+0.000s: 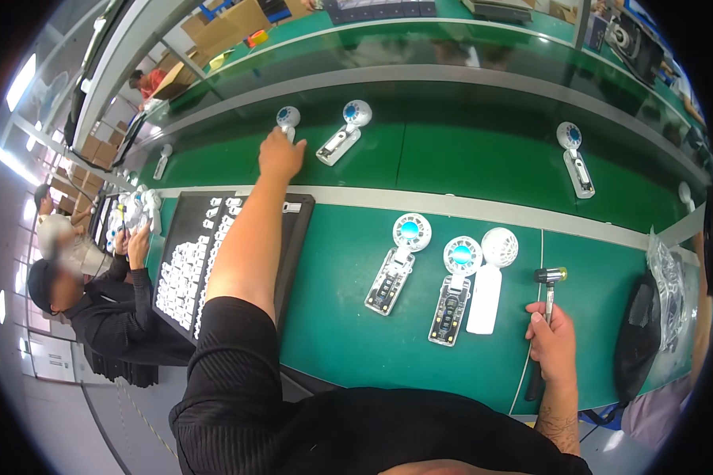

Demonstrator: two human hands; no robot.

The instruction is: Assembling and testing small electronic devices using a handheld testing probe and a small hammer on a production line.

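Observation:
Stretched forward over the green surface beyond the pale rail, my left hand has its thumb and fingers around the handle of a white handheld fan; the hand covers its lower part. My right hand grips a small mallet with a yellow-and-black head, its dark handle end pointing toward me. Between my arms lie two handheld fans with bared circuit boards in their handles, one on the left and one nearer me. Beside the nearer one is a smooth white fan, partly overlapped at its head.
A black tray of small white parts sits under my left forearm. More fans lie on the far strip, one near my left hand and one farther right. A black pouch and clear plastic bag are at right. A co-worker handles parts at left.

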